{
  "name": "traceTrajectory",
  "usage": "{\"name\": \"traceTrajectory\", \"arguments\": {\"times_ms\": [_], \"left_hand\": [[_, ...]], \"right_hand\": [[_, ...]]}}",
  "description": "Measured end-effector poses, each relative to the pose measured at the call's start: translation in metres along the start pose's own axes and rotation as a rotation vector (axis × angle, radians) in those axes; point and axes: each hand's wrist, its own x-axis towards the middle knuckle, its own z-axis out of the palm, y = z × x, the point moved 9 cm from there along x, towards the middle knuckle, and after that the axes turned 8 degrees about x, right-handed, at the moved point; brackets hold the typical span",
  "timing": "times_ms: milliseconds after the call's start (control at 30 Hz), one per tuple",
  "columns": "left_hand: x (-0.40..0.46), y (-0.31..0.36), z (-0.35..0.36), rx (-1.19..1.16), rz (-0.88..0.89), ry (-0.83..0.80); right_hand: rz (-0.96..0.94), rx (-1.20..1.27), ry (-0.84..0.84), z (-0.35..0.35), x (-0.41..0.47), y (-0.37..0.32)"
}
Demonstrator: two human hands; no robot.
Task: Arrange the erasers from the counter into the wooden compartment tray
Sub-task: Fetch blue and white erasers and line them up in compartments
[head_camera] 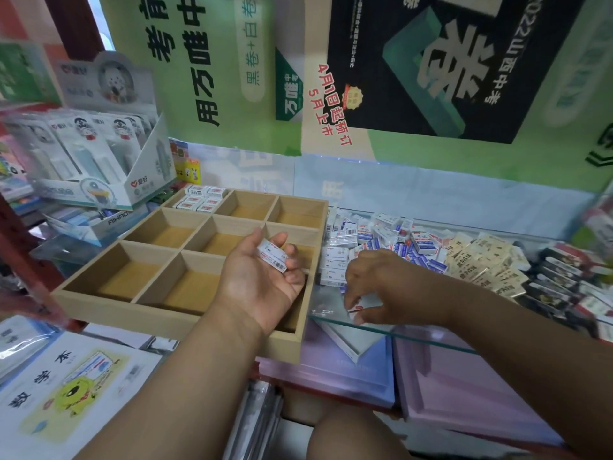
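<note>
A wooden compartment tray (185, 315) with several square cells stands on the counter, left of centre. Its far-left cell holds several white boxed erasers (203, 198). My left hand (262, 277) hovers palm up over the tray's right side, fingers curled around a white eraser (272, 259) with a barcode. My right hand (374, 287) rests on the glass counter (414, 333) just right of the tray, fingertips pinching a small eraser (360, 308) from the near edge of a heap of white and blue erasers (381, 240).
Right of the white heap lie cream-coloured eraser packs (481, 260) and dark ones (557, 277). A display box of stationery (96, 167) stands behind the tray's left corner. Pink boxes (464, 386) show beneath the glass. Booklets (66, 386) lie at lower left.
</note>
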Motion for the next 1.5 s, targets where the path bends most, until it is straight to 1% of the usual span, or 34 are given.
{"name": "traceTrajectory", "arguments": {"times_ms": [133,200,267,333,367,433,500,567,667,733,833,900,967,1067,1100,1133,1200,1233,1300,1333,1367,1500], "left_hand": [[-0.002,0.0,0.001,0.004,0.0,0.007],[-0.002,-0.001,0.001,0.009,-0.001,0.013],[-0.002,-0.001,0.002,0.007,-0.004,0.017],[-0.003,-0.001,0.002,0.005,-0.003,0.02],[-0.003,-0.001,0.001,0.005,-0.003,0.022],[-0.004,-0.001,0.001,0.011,-0.004,0.029],[-0.005,-0.001,0.002,0.018,-0.004,0.042],[-0.006,0.0,0.003,-0.018,0.002,0.063],[-0.007,0.002,0.006,-0.1,0.008,0.058],[-0.007,0.002,0.007,-0.111,-0.003,0.037],[-0.008,0.0,0.012,-0.127,-0.031,-0.007],[-0.009,-0.003,0.016,-0.109,-0.064,-0.033],[-0.01,-0.006,0.022,-0.097,-0.101,-0.083],[-0.012,-0.005,0.032,-0.123,-0.125,-0.195],[-0.012,-0.005,0.032,-0.124,-0.126,-0.192],[-0.012,-0.005,0.031,-0.112,-0.129,-0.174],[-0.014,-0.006,0.03,-0.081,-0.134,-0.143],[-0.014,-0.007,0.03,-0.079,-0.135,-0.139],[-0.014,-0.007,0.03,-0.083,-0.133,-0.14],[-0.014,-0.008,0.029,-0.08,-0.133,-0.135],[-0.013,-0.008,0.028,-0.075,-0.134,-0.131],[-0.01,-0.011,0.026,-0.048,-0.159,-0.118]], "right_hand": [[0.03,-0.096,0.0,-0.007,-0.015,0.009],[0.05,-0.097,0.013,-0.014,-0.016,0.012],[0.103,-0.069,0.094,-0.031,-0.007,0.016],[0.22,-0.095,0.227,-0.056,0.008,0.029],[0.295,-0.125,0.263,-0.066,0.017,0.04],[0.431,-0.173,0.22,-0.071,0.035,0.064],[0.503,-0.175,0.108,-0.063,0.049,0.082],[0.54,-0.161,0.024,-0.053,0.056,0.093],[0.557,-0.147,-0.005,-0.048,0.059,0.096],[0.578,-0.008,0.071,-0.056,0.056,0.097],[0.585,0.391,0.193,-0.073,0.048,0.089],[0.526,0.54,0.189,-0.08,0.051,0.07],[0.448,0.594,0.125,-0.077,0.06,0.043],[0.363,0.542,-0.012,-0.065,0.071,0.012],[0.361,0.523,-0.008,-0.069,0.071,0.01],[0.385,0.504,0.053,-0.08,0.068,0.017],[0.514,0.416,0.212,-0.108,0.051,0.048],[0.601,0.3,0.224,-0.116,0.041,0.065],[0.778,-0.002,0.095,-0.115,0.023,0.096],[0.845,-0.115,0.034,-0.109,0.015,0.107],[0.888,-0.173,0.011,-0.103,0.01,0.113],[0.939,-0.181,0.083,-0.091,0.006,0.116]]}}
